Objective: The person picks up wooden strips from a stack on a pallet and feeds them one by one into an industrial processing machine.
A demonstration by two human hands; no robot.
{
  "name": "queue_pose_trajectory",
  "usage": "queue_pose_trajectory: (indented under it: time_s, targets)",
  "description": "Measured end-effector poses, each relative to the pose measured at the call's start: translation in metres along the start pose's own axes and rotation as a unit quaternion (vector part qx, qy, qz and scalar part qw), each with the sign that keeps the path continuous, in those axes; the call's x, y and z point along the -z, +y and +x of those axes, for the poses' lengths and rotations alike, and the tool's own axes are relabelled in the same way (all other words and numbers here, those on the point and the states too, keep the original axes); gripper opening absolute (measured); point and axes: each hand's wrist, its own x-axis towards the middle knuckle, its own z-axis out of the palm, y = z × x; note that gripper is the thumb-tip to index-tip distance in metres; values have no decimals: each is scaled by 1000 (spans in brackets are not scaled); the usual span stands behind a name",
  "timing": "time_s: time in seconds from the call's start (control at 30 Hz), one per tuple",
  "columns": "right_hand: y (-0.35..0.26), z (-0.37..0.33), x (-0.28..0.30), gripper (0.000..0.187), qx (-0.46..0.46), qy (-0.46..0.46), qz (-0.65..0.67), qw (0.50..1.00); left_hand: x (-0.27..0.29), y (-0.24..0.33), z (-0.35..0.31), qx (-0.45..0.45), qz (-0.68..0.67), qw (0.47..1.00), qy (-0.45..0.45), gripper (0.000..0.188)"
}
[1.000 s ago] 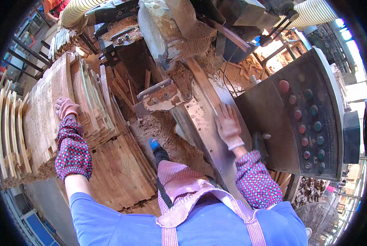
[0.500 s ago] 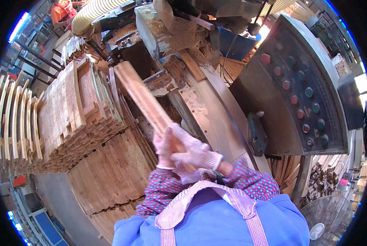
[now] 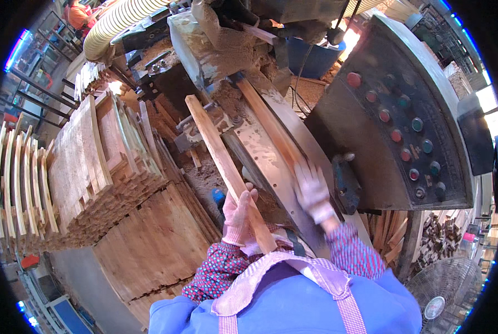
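On the grey metal machine table (image 3: 260,161), the gloved right hand (image 3: 314,192) lies flat with fingers spread on a narrow wooden strip (image 3: 271,131) that runs up to the dusty machine head (image 3: 215,50). Left of it, the gloved left hand (image 3: 239,214) is closed around a long pale wooden slat (image 3: 221,161), held tilted above the table edge, beside the stacked wooden boards (image 3: 93,172).

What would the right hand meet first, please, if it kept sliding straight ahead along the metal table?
Probably the sawdust-caked machine housing: the right hand presses a wooden strip on the metal table, pointing up toward it. Depth is uncertain.
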Motion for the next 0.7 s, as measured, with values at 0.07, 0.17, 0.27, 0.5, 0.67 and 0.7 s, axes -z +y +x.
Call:
queue_pose_trajectory:
  time_s: [0.07, 0.17, 0.27, 0.5, 0.67, 0.7]
  targets:
    - [15, 82, -14, 49, 20, 74, -8, 997, -8, 0, 0, -12, 11, 1000, 2, 47]
    - [19, 160, -25, 44, 26, 71, 30, 997, -1, -4, 13, -60, 18, 998, 3, 55]
    - [-8, 172, -24, 39, 4, 145, 237, 961, 7, 1, 25, -122, 54, 991, 3, 59]
    - [-69, -5, 48, 91, -55, -136, 441, 885, 2, 3, 20, -239, 351, 893, -147, 64]
    - [-29, -144, 38, 74, -102, -39, 254, 961, 95, 129, 85, -310, 726, 606, 97, 78]
    - [-17, -162, 29, 69, -88, -15, 219, 972, 131, 158, 113, -358, 752, 529, 165, 79]
